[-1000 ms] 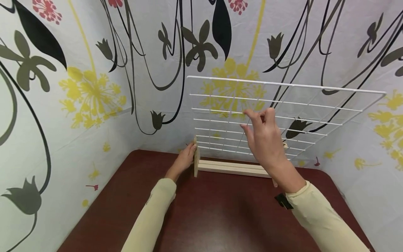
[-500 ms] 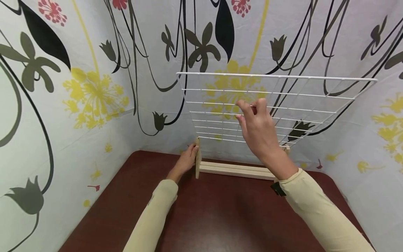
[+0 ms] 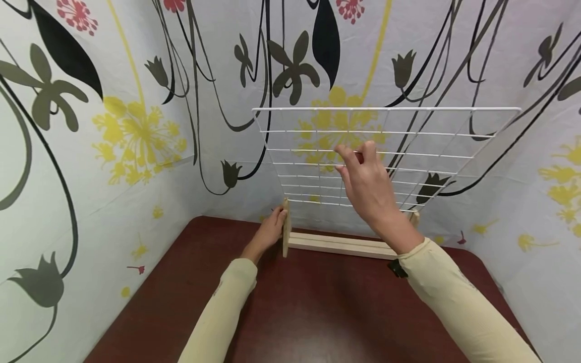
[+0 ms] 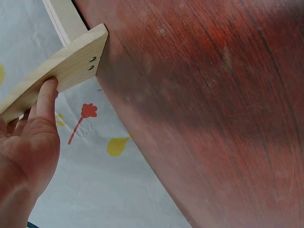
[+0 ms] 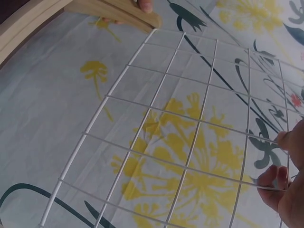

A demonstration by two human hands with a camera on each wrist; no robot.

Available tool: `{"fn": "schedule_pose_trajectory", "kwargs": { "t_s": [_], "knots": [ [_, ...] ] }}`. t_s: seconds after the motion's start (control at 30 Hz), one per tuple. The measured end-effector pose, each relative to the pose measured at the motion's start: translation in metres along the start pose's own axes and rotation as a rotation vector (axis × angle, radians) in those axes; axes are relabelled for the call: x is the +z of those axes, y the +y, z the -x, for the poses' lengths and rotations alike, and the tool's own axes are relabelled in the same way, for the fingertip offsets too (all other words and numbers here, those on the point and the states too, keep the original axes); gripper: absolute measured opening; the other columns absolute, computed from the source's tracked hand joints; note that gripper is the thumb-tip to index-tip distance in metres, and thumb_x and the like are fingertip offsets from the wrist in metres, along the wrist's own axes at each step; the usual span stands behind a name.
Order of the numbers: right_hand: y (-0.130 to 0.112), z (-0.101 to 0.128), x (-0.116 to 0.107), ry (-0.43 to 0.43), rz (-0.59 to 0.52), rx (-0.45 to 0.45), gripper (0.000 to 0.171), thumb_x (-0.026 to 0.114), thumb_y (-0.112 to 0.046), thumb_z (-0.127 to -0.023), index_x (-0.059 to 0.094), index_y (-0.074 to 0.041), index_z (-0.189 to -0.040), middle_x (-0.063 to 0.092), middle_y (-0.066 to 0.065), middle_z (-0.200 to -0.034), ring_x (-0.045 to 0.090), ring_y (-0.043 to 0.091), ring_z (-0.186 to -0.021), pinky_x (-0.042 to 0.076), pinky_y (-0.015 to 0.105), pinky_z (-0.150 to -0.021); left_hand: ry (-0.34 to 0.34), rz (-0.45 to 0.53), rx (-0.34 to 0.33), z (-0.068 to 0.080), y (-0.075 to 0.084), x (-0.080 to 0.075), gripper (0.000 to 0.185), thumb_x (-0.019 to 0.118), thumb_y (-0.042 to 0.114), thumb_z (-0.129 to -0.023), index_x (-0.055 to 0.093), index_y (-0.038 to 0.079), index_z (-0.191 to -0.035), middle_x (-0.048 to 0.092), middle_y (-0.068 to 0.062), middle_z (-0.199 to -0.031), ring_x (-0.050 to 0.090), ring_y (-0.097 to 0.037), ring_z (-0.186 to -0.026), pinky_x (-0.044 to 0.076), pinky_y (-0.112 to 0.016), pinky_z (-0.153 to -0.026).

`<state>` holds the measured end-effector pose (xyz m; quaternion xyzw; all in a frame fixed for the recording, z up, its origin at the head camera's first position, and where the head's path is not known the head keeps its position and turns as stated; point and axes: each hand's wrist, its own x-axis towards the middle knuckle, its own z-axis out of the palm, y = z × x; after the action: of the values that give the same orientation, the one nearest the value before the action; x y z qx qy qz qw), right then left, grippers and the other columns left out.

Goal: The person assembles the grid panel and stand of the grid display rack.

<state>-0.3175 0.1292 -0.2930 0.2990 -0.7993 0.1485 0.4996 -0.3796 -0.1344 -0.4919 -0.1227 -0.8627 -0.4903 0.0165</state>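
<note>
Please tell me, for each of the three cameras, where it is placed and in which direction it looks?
Head: worn on the head, looks forward and down at the white wire grid, wooden stand, both sleeved arms.
Left wrist: beside the left hand, looks along the brown table; the thumb rests on the stand's end board.
Right wrist: by the right hand, faces the grid against the floral cloth.
All three views share the stand.

Staged recording booth, not a lived-in room: floral printed cloth [image 3: 136, 126] hangs as backdrop on three sides, creased at the corners; one dark red-brown wooden table [image 3: 295, 302] stands enclosed within it.
</note>
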Motion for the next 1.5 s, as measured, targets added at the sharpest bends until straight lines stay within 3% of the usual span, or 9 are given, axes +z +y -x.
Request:
{"fn": "schedule_pose_trajectory", "kwargs": {
  "t_s": [0.33,0.67,0.87,0.97,1.13,1.23,1.3,1.4,1.5],
  "knots": [
    [0.014,-0.007,0.006,-0.028,-0.044,0.048,0.051,0.075,-0.005,-0.097,0.05,-0.017,-0.14,0.041,0.02,-0.107,0.052,0.033,-0.08,0.049,0.047,-0.065,0.022,-0.006,-0.008,-0.001,-0.003,0.002,0.049,0.03,0.048,-0.116,0.045,0.017,-0.151,0.064,-0.028,-0.113,0.073,-0.041,-0.106,0.065,-0.047,-0.085],
    [0.025,-0.007,0.008,-0.032,-0.068,0.076,0.049,0.078,-0.007,-0.096,0.052,-0.017,-0.137,0.044,0.022,-0.109,0.055,0.035,-0.078,0.05,0.05,-0.068,0.005,-0.001,-0.035,0.001,-0.002,0.006,0.053,0.028,0.05,-0.116,0.041,0.019,-0.156,0.064,-0.024,-0.124,0.071,-0.037,-0.112,0.064,-0.049,-0.089],
    [0.029,-0.009,0.001,-0.096,-0.079,0.107,0.049,0.077,-0.008,-0.097,0.052,-0.015,-0.138,0.045,0.023,-0.113,0.057,0.037,-0.081,0.051,0.051,-0.069,-0.009,-0.003,-0.035,-0.001,-0.004,0.01,0.054,0.027,0.053,-0.115,0.041,0.021,-0.156,0.065,-0.021,-0.122,0.071,-0.034,-0.111,0.064,-0.048,-0.091],
    [0.03,-0.011,-0.005,-0.157,-0.099,0.123,0.047,0.073,-0.009,-0.099,0.052,-0.015,-0.141,0.047,0.023,-0.119,0.061,0.038,-0.085,0.052,0.051,-0.069,-0.003,-0.031,-0.015,-0.001,-0.005,0.011,0.054,0.026,0.051,-0.115,0.04,0.019,-0.157,0.066,-0.023,-0.125,0.07,-0.036,-0.116,0.061,-0.053,-0.096],
    [0.03,-0.018,-0.014,-0.254,-0.145,0.138,0.045,0.069,-0.011,-0.102,0.051,-0.016,-0.143,0.049,0.021,-0.124,0.062,0.035,-0.085,0.054,0.049,-0.072,0.015,-0.093,0.02,-0.001,-0.001,0.008,0.062,0.024,0.049,-0.117,0.029,0.012,-0.166,0.056,-0.028,-0.151,0.055,-0.044,-0.141,0.045,-0.061,-0.116],
    [0.03,-0.024,-0.018,-0.294,-0.174,0.143,0.046,0.07,-0.011,-0.101,0.051,-0.015,-0.143,0.049,0.02,-0.123,0.063,0.034,-0.091,0.055,0.048,-0.075,0.078,-0.056,0.065,-0.005,0.01,0.003,0.064,0.022,0.048,-0.117,0.024,0.009,-0.167,0.046,-0.027,-0.161,0.045,-0.045,-0.15,0.037,-0.062,-0.123],
    [0.03,-0.028,-0.019,-0.314,-0.191,0.145,0.047,0.071,-0.01,-0.101,0.051,-0.014,-0.142,0.049,0.021,-0.124,0.065,0.035,-0.097,0.057,0.049,-0.079,0.164,0.017,0.146,-0.01,0.025,-0.002,0.061,0.023,0.041,-0.118,0.026,0.003,-0.166,0.046,-0.03,-0.159,0.047,-0.046,-0.147,0.036,-0.061,-0.124],
    [0.031,-0.032,-0.021,-0.345,-0.204,0.16,0.048,0.072,-0.01,-0.1,0.05,-0.014,-0.142,0.049,0.021,-0.125,0.065,0.037,-0.101,0.057,0.05,-0.081,0.326,0.146,0.309,-0.02,0.06,-0.012,0.052,0.028,0.03,-0.118,0.037,-0.002,-0.159,0.05,-0.029,-0.155,0.049,-0.042,-0.145,0.037,-0.056,-0.124],
    [0.033,-0.034,-0.022,-0.364,-0.214,0.176,0.048,0.072,-0.01,-0.1,0.051,-0.015,-0.142,0.049,0.021,-0.125,0.066,0.038,-0.102,0.057,0.051,-0.082,0.422,0.293,0.445,-0.026,0.109,-0.027,0.044,0.032,0.023,-0.118,0.046,-0.002,-0.151,0.057,-0.028,-0.146,0.055,-0.039,-0.136,0.043,-0.056,-0.117]
  ]
}}
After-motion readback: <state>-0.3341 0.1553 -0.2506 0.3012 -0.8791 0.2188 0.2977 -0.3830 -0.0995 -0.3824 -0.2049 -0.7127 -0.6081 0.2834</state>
